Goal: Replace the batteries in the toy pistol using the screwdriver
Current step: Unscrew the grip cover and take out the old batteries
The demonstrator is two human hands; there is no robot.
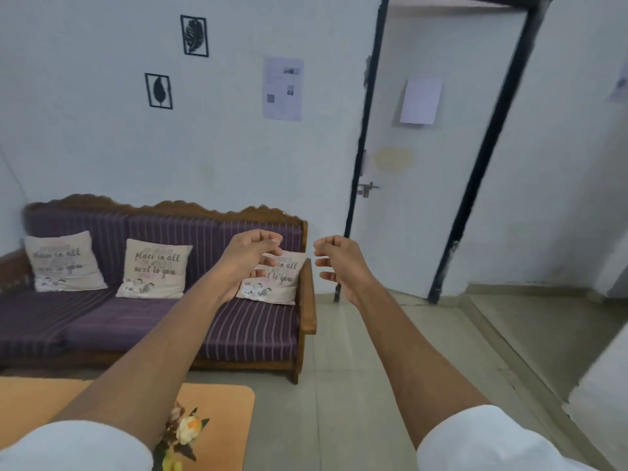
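Two white sleeves (475, 440) fill the bottom corners, and bare forearms run from them up toward the middle of the view. Between the left arm and the bottom edge sits a small bunch of artificial flowers (185, 433) on an orange worktop (224, 402). The left hand (249, 256) is raised in the air with its fingers curled inward, holding nothing. The right hand (334, 258) is raised just beside it, apart from it, its fingers likewise curled toward the palm and empty. Neither the toy pistol nor the screwdriver shows anywhere in view. Behind the hands stands a wooden sofa (153, 314) with purple striped cushions and three printed pillows (154, 268). Two leaf pictures (193, 35) and a paper sheet (282, 88) hang on the pale wall. A white door (424, 198) in a dark frame stands on the right above a tiled floor (356, 368).
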